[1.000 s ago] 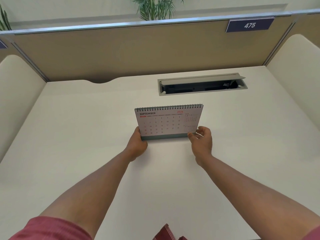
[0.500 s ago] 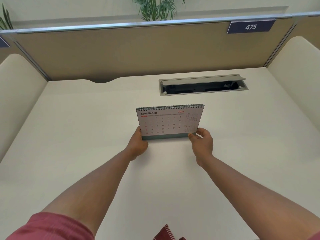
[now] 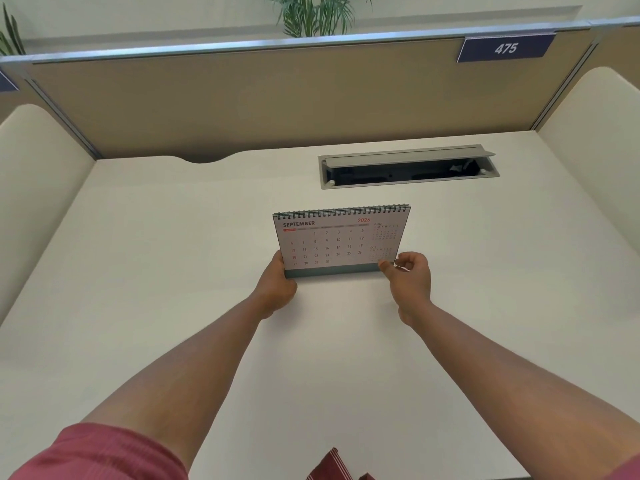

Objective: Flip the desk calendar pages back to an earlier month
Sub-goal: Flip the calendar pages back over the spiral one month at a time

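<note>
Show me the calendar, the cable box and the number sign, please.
calendar (image 3: 332,242): head view, middle of the September page.
cable box (image 3: 408,159): head view, its raised grey lid.
number sign (image 3: 506,48): head view, on the digits 475.

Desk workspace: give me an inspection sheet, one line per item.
Surface: pale desk, bare apart from the calendar.
Job's things: desk calendar upright, showing SEPTEMBER 2026.
Clutter: nothing seen.
Grippers: left hand grips the calendar's lower left corner; right hand pinches the lower right page corner.
Cables: nothing clear; cable hatch open, its inside dark.
Surroundings: tan partition, sign 475, plant behind.
</note>
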Action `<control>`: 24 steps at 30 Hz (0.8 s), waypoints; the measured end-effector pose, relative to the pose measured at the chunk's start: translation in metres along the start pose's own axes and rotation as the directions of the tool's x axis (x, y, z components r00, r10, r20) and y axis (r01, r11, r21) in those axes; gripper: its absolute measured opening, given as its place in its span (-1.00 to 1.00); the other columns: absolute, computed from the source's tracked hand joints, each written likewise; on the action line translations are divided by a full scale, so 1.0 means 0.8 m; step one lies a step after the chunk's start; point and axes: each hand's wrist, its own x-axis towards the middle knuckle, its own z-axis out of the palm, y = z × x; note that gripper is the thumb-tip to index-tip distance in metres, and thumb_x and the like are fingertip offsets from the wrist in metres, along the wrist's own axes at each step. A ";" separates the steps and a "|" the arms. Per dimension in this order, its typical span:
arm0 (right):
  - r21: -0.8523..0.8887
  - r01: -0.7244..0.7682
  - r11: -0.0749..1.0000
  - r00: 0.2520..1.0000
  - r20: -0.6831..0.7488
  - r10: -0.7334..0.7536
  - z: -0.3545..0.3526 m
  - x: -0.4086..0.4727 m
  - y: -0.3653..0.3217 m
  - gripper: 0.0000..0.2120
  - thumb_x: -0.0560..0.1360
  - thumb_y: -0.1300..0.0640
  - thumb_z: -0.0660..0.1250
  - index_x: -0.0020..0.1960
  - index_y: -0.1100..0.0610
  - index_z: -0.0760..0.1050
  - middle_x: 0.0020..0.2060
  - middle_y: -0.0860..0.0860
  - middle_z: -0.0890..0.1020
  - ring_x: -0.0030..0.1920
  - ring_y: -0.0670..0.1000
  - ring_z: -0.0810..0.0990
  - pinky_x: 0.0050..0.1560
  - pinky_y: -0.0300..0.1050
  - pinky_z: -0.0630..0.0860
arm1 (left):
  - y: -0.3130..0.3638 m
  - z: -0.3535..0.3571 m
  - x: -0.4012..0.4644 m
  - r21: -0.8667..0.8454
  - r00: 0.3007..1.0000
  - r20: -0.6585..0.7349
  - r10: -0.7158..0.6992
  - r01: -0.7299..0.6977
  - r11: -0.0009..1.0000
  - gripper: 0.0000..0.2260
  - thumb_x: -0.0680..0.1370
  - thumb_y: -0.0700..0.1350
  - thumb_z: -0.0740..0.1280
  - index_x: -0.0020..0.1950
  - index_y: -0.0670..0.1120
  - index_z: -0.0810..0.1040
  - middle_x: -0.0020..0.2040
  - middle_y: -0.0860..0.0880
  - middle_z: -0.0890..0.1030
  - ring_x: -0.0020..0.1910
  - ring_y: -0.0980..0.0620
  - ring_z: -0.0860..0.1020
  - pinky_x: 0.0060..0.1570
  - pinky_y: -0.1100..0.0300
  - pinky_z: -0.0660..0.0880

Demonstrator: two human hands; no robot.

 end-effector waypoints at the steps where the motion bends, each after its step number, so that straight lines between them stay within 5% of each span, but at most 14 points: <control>1: 0.002 -0.002 1.000 1.000 0.001 0.002 0.000 0.000 0.000 -0.73 0.50 0.15 0.52 0.04 0.04 0.43 -0.03 -0.07 0.57 -0.02 -0.04 0.57 -0.11 -0.19 0.44 | 0.000 0.000 0.000 0.002 1.000 0.000 0.000 0.000 1.000 -0.25 0.40 -0.49 0.08 0.52 0.06 0.29 0.26 0.12 0.54 0.30 0.02 0.47 0.16 0.23 0.39; 8: -0.034 -0.003 0.999 1.000 0.030 0.004 -0.007 0.001 0.005 -0.79 0.51 0.13 0.52 -0.04 0.07 0.48 -0.19 0.01 0.58 -0.21 -0.01 0.52 -0.20 -0.19 0.46 | 0.001 -0.001 0.000 0.015 1.000 0.001 -0.011 0.011 1.000 -0.25 0.41 -0.47 0.08 0.51 0.10 0.29 0.15 0.29 0.51 0.28 0.03 0.47 0.08 0.32 0.38; 11: -0.046 0.002 0.999 0.999 0.047 0.000 -0.008 -0.001 0.005 -0.83 0.51 0.14 0.52 -0.09 0.14 0.53 -0.18 0.02 0.63 -0.22 -0.01 0.53 -0.24 -0.23 0.48 | 0.004 -0.001 -0.002 -0.002 1.000 -0.015 -0.008 0.008 1.000 -0.28 0.41 -0.47 0.09 0.46 0.10 0.30 0.22 0.17 0.54 0.31 0.00 0.48 0.19 0.19 0.41; 15: -0.072 0.035 0.997 0.996 0.089 -0.028 -0.016 -0.004 0.003 -0.90 0.52 0.15 0.51 -0.10 0.14 0.60 -0.22 0.06 0.68 -0.25 0.01 0.54 -0.31 -0.20 0.48 | 0.009 0.001 -0.014 -0.064 0.991 -0.132 -0.003 -0.005 0.998 -0.39 0.45 -0.46 0.15 0.31 0.15 0.31 0.20 0.15 0.55 0.27 -0.02 0.52 0.06 0.20 0.50; 20: -0.099 0.127 0.987 0.982 0.153 -0.111 -0.028 -0.009 -0.003 -0.90 0.58 0.17 0.43 -0.02 0.03 0.52 -0.12 0.02 0.76 -0.13 0.03 0.70 -0.15 -0.11 0.51 | 0.017 -0.004 -0.031 -0.048 0.940 -0.324 0.105 -0.127 0.991 -0.44 0.48 -0.39 0.23 0.36 0.12 0.33 0.28 0.09 0.46 0.18 0.08 0.52 -0.02 0.19 0.53; 24: -0.199 0.230 0.953 0.973 0.040 -0.227 -0.026 -0.014 0.000 -0.81 0.63 0.02 0.34 -0.14 0.03 0.47 -0.17 0.01 0.67 -0.20 0.02 0.58 -0.21 -0.09 0.47 | 0.012 -0.012 -0.032 0.025 0.915 -0.382 0.128 -0.128 0.991 -0.57 0.56 -0.34 0.22 0.24 0.17 0.33 0.10 0.02 0.53 0.00 0.05 0.55 -0.23 0.21 0.46</control>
